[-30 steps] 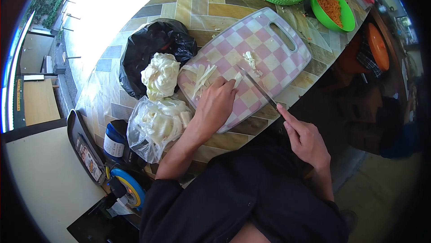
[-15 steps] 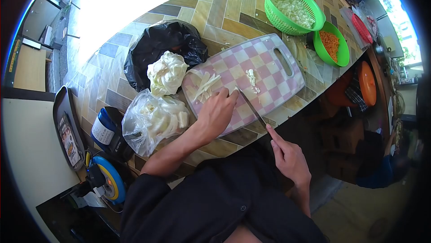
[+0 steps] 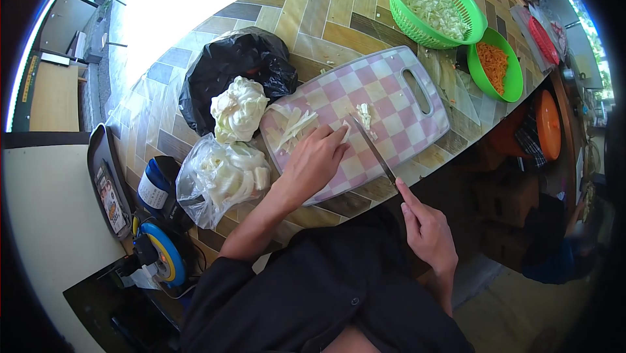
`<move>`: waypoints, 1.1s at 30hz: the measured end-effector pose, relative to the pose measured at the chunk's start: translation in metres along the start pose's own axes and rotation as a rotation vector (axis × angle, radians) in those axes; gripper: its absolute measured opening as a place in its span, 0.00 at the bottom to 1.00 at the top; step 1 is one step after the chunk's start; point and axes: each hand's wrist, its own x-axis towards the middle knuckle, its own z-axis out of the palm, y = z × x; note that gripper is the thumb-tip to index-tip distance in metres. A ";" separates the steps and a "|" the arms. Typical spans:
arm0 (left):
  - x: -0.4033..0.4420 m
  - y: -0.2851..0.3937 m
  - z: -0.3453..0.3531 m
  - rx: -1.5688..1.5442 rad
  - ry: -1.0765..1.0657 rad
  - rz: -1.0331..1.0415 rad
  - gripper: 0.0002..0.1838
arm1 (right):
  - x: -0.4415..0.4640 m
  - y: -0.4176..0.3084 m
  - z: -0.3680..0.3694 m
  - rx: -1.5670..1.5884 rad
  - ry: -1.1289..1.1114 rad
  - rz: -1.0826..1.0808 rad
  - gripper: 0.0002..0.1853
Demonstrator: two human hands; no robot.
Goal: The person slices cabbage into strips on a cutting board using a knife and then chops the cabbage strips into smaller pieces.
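Observation:
My right hand (image 3: 430, 232) is wrapped round the handle of a kitchen knife (image 3: 377, 152), its blade slanting up and left over the checkered cutting board (image 3: 391, 79). Just left of the blade, my left hand (image 3: 319, 156) presses on the board with fingers bent together on pale vegetable strips, of which only the ends (image 3: 345, 131) show. Beyond the knife tip lies a small pile of chopped pale pieces (image 3: 364, 116). Longer white strips (image 3: 295, 128) rest on the board behind my left hand.
Left of the board are a whitish leafy head (image 3: 238, 108) by a black plastic bag (image 3: 218, 69), and a clear bag (image 3: 225, 180) of pale vegetables. At the far right stand a green colander (image 3: 417, 23) of chopped pale vegetable and a green bowl (image 3: 479, 79) of shredded orange vegetable.
The knife blade has moved slightly away from my left fingers, its tip now close to the chopped pile. The whole view has shifted a little.

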 end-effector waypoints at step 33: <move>-0.009 -0.014 0.034 0.142 0.255 0.204 0.14 | 0.002 0.023 -0.008 -0.096 -0.143 -0.024 0.30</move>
